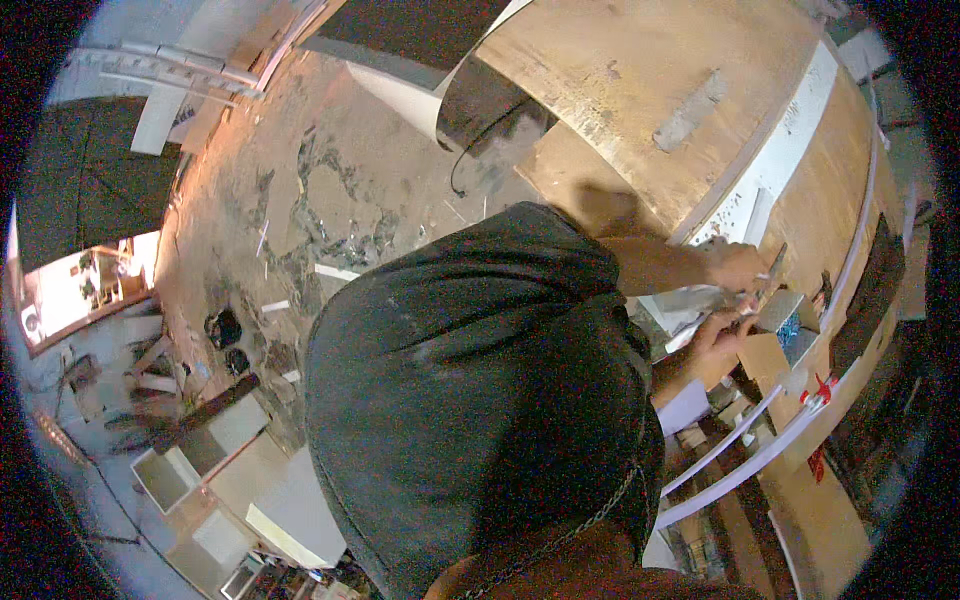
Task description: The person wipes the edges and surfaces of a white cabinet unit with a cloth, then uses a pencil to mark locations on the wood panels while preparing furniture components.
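Note:
At the right of the view my left hand (738, 268) reaches out from a black sleeve over a wooden worktop (610, 70). Its fingers are closed, and a thin, narrow piece (775, 266) shows by the fingertips, its kind unclear. Just below it, my right hand (720, 330) is also closed, fingertips close to the left ones. What it grips is too small and blurred to name. Beside the right hand stands an open cardboard box (765, 358) with small bluish pieces inside. Whitish crumpled material (680, 305) lies between my forearms.
A long white strip (770, 165) crosses the worktop. Curved pale edging strips (745, 465) and a red-handled tool (820, 390) lie at the lower right. The floor (350, 190) to the left bears scraps and dark debris. White panels and cabinet parts (225, 430) stand at the lower left.

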`<state>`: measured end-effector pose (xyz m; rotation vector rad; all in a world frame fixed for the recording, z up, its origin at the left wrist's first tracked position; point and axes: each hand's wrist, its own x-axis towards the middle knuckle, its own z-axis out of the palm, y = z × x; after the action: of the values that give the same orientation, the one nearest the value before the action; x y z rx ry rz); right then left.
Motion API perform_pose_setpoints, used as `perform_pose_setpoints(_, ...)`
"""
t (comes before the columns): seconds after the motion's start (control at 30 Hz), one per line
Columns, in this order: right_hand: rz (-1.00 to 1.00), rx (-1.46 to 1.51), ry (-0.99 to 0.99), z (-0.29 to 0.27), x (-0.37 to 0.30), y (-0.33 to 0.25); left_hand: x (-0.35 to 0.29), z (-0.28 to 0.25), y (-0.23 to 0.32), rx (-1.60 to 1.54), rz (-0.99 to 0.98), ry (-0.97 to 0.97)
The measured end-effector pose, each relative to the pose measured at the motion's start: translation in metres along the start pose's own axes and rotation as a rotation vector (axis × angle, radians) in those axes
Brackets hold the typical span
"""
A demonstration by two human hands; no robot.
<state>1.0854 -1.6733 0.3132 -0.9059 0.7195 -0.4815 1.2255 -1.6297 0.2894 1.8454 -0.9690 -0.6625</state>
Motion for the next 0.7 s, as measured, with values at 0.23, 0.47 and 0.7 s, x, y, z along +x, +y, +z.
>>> perform_pose_setpoints(0.23,-0.118,0.022,-0.157,-0.053,0.056,0.062,0.01,0.022,-0.021,0.06,-0.046,0.326)
perform_pose_setpoints(0.47,-0.366,-0.366,0.113,-0.043,0.021,0.02,0.04,0.061,-0.004,-0.049,-0.007,0.107)
perform_pose_setpoints(0.7,-1.287,-1.323,0.164,-0.015,0.058,0.025,0.085,0.082,-0.102,-0.246,0.102,0.182)
